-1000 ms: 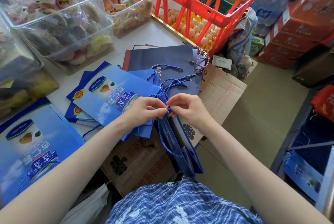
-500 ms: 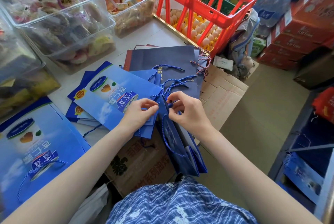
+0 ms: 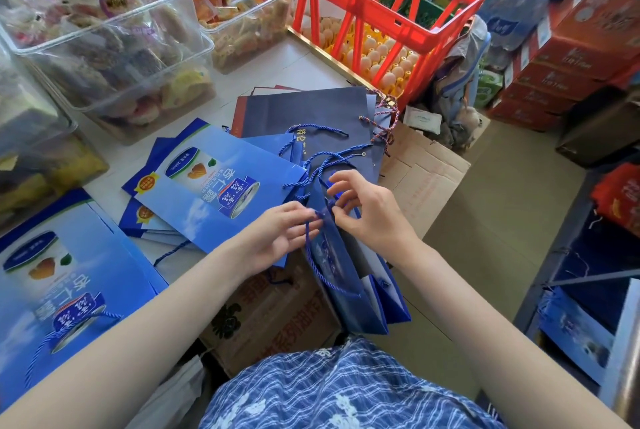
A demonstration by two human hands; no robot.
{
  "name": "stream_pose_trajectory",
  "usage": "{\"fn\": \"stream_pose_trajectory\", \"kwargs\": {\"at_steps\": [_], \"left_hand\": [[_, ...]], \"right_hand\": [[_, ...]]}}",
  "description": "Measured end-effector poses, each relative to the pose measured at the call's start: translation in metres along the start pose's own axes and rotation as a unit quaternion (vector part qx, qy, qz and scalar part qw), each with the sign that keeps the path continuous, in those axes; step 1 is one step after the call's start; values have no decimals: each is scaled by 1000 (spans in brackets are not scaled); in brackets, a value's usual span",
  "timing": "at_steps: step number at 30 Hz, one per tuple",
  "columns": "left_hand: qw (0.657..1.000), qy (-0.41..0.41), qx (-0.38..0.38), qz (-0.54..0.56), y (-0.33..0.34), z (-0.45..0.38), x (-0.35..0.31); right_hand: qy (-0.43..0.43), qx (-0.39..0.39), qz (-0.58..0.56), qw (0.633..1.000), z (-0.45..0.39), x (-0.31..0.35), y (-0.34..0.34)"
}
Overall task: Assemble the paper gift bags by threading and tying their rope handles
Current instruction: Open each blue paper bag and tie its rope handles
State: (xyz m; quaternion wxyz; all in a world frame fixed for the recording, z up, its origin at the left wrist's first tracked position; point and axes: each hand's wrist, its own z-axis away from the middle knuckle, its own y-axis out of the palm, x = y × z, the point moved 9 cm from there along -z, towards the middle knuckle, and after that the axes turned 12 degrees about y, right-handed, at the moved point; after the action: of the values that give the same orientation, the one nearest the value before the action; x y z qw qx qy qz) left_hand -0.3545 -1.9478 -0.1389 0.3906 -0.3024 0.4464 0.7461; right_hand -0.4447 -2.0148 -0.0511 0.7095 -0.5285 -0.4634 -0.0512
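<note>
Head view: blue gift bag [image 3: 349, 276] hangs off table edge [image 3: 301, 64], long axis running from hands down toward person's lap; top edge right at both hands; left hand [image 3: 277, 238] pinches blue rope handle [image 3: 313, 255] at bag's top, fingers loosely curled; right hand [image 3: 367, 213] just beside, fingers half-spread, touching bag top, clasping cannot tell; bag glossy, folded flat, rope looping down its face.
</note>
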Motion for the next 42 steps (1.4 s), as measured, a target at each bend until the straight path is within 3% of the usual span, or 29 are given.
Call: {"fn": "stream_pose_trajectory", "kwargs": {"at_steps": [2, 4, 11, 17, 22, 25, 31, 34, 38, 42], "left_hand": [[992, -21, 16, 124, 2, 5, 0], [985, -23, 28, 168, 2, 10, -3], [977, 16, 17, 213, -1, 15, -6], [980, 2, -24, 197, -6, 14, -10], [997, -70, -10, -36, -6, 23, 1], [983, -125, 28, -133, 2, 41, 18], [938, -88, 91, -324, 18, 51, 24], [936, -51, 95, -336, 28, 49, 18], [907, 39, 84, -411, 28, 37, -9], [897, 59, 68, -432, 14, 27, -25]], "right_hand": [[-3, 12, 21, 1000, 1, -5, 2], [4, 15, 13, 1000, 3, -11, 3], [-7, 58, 11, 998, 7, -9, 14], [-49, 46, 54, 996, 19, -5, 9], [-10, 123, 92, 988, 22, -9, 25], [24, 107, 126, 986, 21, -7, 29], [32, 88, 135, 987, 27, -2, 28], [23, 87, 87, 992, 27, 0, 23], [26, 93, 54, 994, 29, 3, 9], [45, 164, 36, 985, 41, 0, 8]]}}
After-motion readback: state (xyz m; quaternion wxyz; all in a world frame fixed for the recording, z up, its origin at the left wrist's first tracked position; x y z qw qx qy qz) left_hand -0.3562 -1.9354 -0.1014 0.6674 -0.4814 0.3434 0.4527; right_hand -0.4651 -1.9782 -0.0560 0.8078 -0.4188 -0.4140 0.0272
